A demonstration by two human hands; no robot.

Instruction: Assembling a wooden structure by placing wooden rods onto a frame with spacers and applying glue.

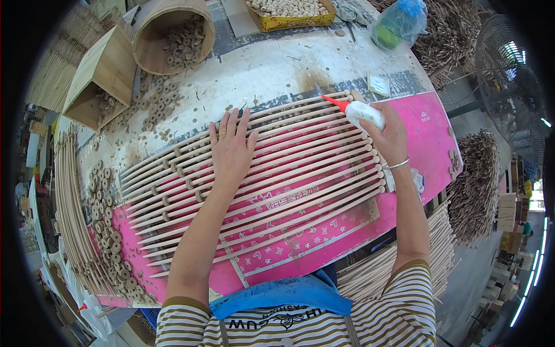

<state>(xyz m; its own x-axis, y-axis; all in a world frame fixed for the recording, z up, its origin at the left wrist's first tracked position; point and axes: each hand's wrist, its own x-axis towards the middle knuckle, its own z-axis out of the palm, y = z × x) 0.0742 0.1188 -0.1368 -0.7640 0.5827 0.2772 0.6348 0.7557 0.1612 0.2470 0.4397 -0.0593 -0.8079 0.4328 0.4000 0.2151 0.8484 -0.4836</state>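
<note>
Several thin wooden sticks (300,160) lie side by side across the middle of the table, each with a small round knob (369,148) at its right end. Wooden rings (189,184) sit on some of them toward the left. My left hand (232,153) rests flat on the sticks, fingers stretched out and holding nothing. In my right hand (391,134) is a white squeeze bottle (366,114) with a red nozzle (334,101). It is tilted, and the nozzle tip points left over the farthest sticks near their knobbed ends.
Loose wooden rings (110,231) lie along the left, beside a bundle of long sticks (75,214). A wooden box (104,72) and a round tub (144,43) with rings stand far left. A yellow box (298,22) holds beads. A fan (511,87) stands right, past a plastic bag (399,26).
</note>
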